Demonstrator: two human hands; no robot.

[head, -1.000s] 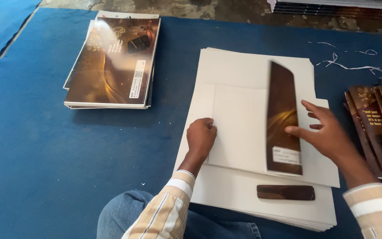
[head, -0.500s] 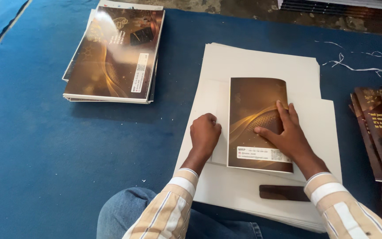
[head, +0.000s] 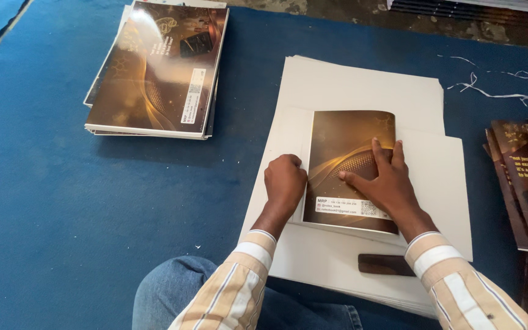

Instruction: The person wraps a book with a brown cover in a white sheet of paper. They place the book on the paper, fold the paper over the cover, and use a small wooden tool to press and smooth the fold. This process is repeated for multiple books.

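Brown-covered booklet (head: 352, 168), pressed flat on a stack of white sheets (head: 362, 85).

Right hand (head: 381, 183): open, fingers spread, palm down on the cover. Left hand (head: 285, 182): curled into a fist, knuckles against the booklet's left edge, grasping nothing. Dark wooden block (head: 386, 264) lies on the sheets near the right wrist. Stack of matching booklets (head: 157, 70) rests well apart on the blue mat (head: 62, 214); loose covers (head: 524, 183) at right.

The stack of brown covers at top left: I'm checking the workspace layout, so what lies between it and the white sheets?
Only bare blue mat separates the stack of brown covers from the white sheets, as the head view shows.
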